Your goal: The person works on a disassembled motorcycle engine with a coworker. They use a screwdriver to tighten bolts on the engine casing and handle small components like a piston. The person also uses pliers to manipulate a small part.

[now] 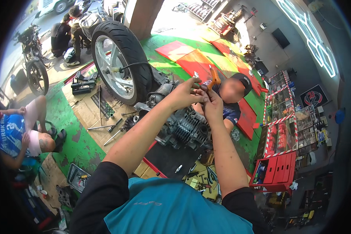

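Both my arms reach forward over a motorcycle engine (189,128) with a finned cylinder. My right hand (213,104) is closed round the lower end of an orange curved tool (214,77), which points up and away from me. Fingers of my left hand (185,93) are bent, their tips meeting beside the right hand's fingers. Whatever small thing may be between those tips is too small to make out. Behind the engine, on the left, stands a rear wheel (134,64) with a black tyre and white spokes.
A person in a dark cap (241,84) is low beyond the engine. Hand tools (201,179) lie below it, others on cardboard (85,103) at left. Another person in a blue shirt (13,132) sits at far left. A red drawer cabinet (275,171) stands right. Red ramp panels (195,62) lie behind.
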{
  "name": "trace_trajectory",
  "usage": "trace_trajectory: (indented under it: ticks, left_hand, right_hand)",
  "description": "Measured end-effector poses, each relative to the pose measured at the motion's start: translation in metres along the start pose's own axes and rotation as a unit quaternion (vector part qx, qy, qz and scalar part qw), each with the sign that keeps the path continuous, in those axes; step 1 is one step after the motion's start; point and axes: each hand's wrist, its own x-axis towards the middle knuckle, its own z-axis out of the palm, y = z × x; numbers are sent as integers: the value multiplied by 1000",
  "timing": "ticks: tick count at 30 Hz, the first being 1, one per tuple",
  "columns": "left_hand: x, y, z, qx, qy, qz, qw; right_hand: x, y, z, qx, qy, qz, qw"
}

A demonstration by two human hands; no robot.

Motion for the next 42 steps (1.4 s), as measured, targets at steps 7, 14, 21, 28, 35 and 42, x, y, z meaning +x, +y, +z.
trace_trajectory:
  ticks: [7,14,21,28,35,42]
  left_hand:
    - [0,-14,-8,416,-128,-2,901]
    - [-8,-23,7,530,-145,69,833]
    - [-3,-17,9,536,-167,87,823]
    - [7,-7,8,545,-222,102,802]
    - [6,-8,9,533,-198,91,818]
    - [6,22,20,547,-168,90,815]
  right_hand:
    - [-27,-37,-27,-93,102,-26,990]
    - [-141,-85,-79,-45,211,-47,975]
    - [-285,-62,-141,-48,367,-7,929]
    - [-401,-21,-135,-12,488,90,868]
    - [-470,5,-114,-7,519,131,844]
    - [-515,8,-87,-3,573,156,804]
